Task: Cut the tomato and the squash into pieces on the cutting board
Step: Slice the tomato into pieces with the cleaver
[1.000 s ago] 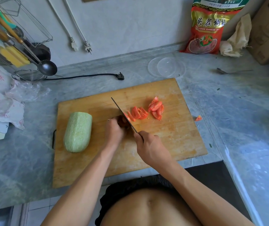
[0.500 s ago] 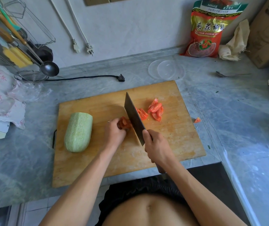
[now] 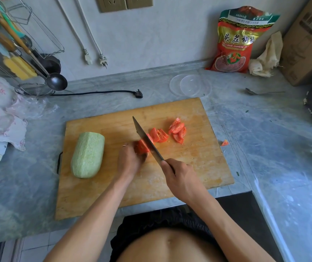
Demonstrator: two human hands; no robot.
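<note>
Head view: a person is standing at a grey worktop [image 3: 38, 186] with a wooden board [image 3: 198, 167] lying in front of them. The left hand [image 3: 130, 161] is pressing down on a tomato chunk [image 3: 142, 146] near the board's middle, its grip curled together on the chunk, with a ring showing on one finger. The right hand [image 3: 181, 178] is holding a knife [image 3: 147, 140], its grip clamped around the handle, which the hand is hiding. The blade is slanting away from the person, its edge resting on the board right against the chunk's right side. Just right of the blade, a few cut tomato pieces [image 3: 159, 135] are lying on the board, and a second small heap of wedges [image 3: 178, 131] is sitting a little further right. One stray tomato bit [image 3: 224, 142] is lying on the worktop just off the board's right edge. A peeled pale green squash [image 3: 87, 155] is lying whole on the board's left part, well apart from the left hand and untouched by the knife. Beyond the board, a clear lid [image 3: 190, 85] and a black plug [image 3: 138, 94] are resting on the worktop, a spoon [image 3: 261, 92] is lying to the right, and a red bag [image 3: 238, 40] is leaning against the wall.
</note>
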